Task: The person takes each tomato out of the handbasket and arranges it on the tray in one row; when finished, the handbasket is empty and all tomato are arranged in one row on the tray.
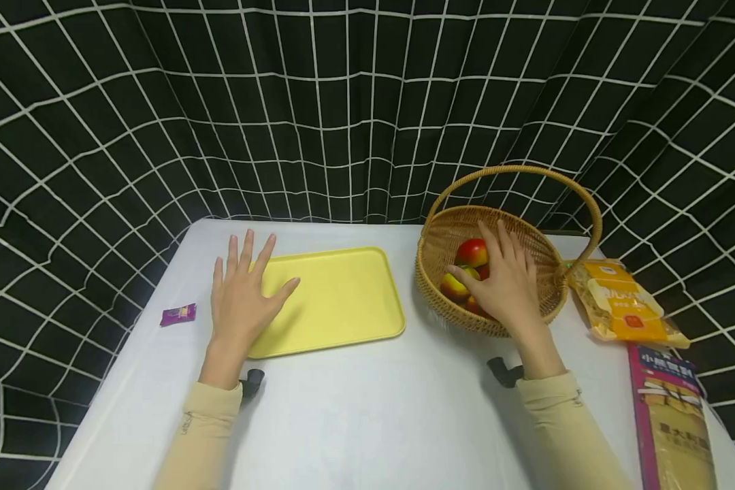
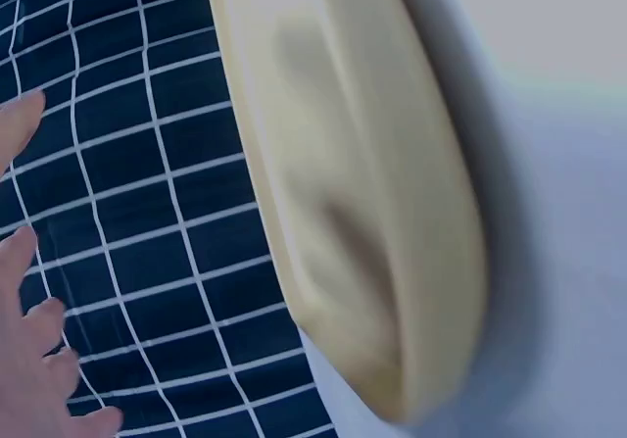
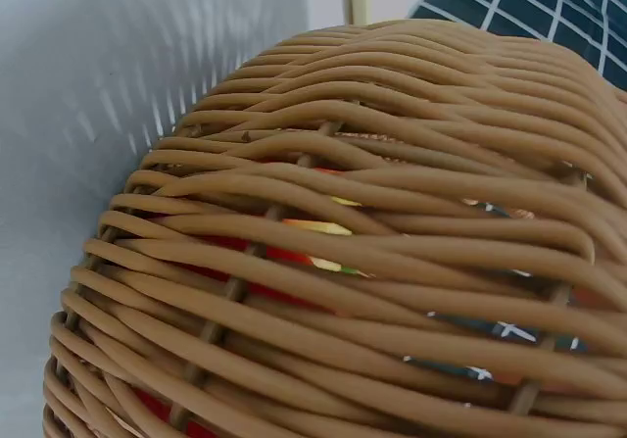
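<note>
My left hand (image 1: 241,299) is spread over the left end of a yellow tray (image 1: 337,292), fingers straight and pointing away from me. In the left wrist view, its fingertips (image 2: 20,247) show at the left edge, beside the pale tray rim (image 2: 431,213). My right hand (image 1: 507,286) reaches with extended fingers over a woven wicker basket (image 1: 431,286) with an arched handle. Inside the basket lie several red and yellow fruits (image 1: 471,252), partly covered by that hand. The basket's wall (image 3: 392,193) fills most of the right wrist view, with red and yellow showing through the gaps.
A small purple packet (image 1: 178,314) lies on the white table (image 1: 367,422) left of the tray. Right of the basket are an orange and clear food bag (image 1: 627,299) and a pink-edged noodle pack (image 1: 674,415). A black gridded curtain (image 1: 343,109) surrounds the table.
</note>
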Demonstrator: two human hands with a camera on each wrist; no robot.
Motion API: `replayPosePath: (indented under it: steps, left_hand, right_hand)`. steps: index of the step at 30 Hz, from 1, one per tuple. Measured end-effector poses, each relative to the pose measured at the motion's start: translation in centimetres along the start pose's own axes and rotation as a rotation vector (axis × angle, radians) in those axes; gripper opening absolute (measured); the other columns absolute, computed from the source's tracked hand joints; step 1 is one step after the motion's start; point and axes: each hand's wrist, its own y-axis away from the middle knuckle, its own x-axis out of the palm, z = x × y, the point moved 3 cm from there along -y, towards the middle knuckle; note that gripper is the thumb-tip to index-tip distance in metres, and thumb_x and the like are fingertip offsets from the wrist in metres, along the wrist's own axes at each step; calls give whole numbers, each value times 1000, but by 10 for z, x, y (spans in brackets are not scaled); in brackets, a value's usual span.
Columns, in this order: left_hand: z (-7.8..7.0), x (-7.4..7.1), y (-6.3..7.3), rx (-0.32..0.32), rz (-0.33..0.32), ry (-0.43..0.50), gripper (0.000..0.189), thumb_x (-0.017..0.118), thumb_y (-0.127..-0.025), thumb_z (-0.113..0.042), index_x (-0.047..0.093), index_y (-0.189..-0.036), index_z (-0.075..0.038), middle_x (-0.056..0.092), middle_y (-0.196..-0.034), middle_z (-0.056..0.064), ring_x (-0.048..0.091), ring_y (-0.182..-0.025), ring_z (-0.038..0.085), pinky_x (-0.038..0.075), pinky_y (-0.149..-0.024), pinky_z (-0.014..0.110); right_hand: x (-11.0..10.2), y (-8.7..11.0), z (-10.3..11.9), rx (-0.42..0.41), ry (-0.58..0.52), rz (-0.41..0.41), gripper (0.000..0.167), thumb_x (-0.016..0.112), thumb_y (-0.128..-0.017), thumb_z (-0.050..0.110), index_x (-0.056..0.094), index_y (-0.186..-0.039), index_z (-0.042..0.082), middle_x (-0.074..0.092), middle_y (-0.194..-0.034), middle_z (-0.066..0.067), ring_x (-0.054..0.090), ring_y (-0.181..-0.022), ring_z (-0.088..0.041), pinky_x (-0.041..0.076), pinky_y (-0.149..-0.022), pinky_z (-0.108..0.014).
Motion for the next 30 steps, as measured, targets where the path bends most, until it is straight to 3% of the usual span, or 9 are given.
replayPosePath:
  steps: [4, 9, 16, 21, 30]
  left_hand:
    - [10, 1, 8, -39, 91, 12, 93, 60, -95, -71, 21, -171, -33, 12, -180, 12, 4, -167, 40, 10, -133, 68]
    - [21, 0, 21, -99, 273, 47, 98, 60, -95, -73, 18, -172, -28, 15, -178, 21, 11, -164, 50, 14, -128, 75]
    - [34, 0, 39, -162, 486, 106, 109, 66, -90, -75, 20, -171, -19, 13, -174, 32, 10, -161, 57, 16, -125, 79]
    - [42, 0, 53, -169, 555, 154, 111, 74, -86, -71, 26, -170, -16, 18, -173, 31, 9, -160, 58, 16, -124, 81]
    - [46, -1, 67, -160, 583, 213, 107, 77, -86, -67, 32, -168, -13, 24, -173, 26, 8, -160, 58, 13, -123, 82]
  right_hand:
    - [1, -3, -3, 10, 8, 58, 102, 70, -94, 64, 20, -171, 21, 15, -177, -24, 18, -160, -55, 10, -125, -80]
    - [2, -6, -6, 64, 17, 167, 101, 70, -95, 62, 23, -169, 13, 30, -168, -34, 26, -152, -60, 15, -121, -82]
    - [4, -10, -9, 79, 65, 242, 89, 73, -95, 57, 38, -159, 6, 41, -160, -37, 36, -143, -60, 24, -114, -77]
    - [6, -13, -9, 74, 98, 278, 81, 75, -93, 54, 47, -151, 5, 46, -153, -38, 41, -137, -59, 27, -109, -74]
    - [13, -19, -10, 53, 138, 325, 79, 77, -92, 54, 53, -148, 5, 52, -145, -39, 45, -134, -58, 29, -108, -72]
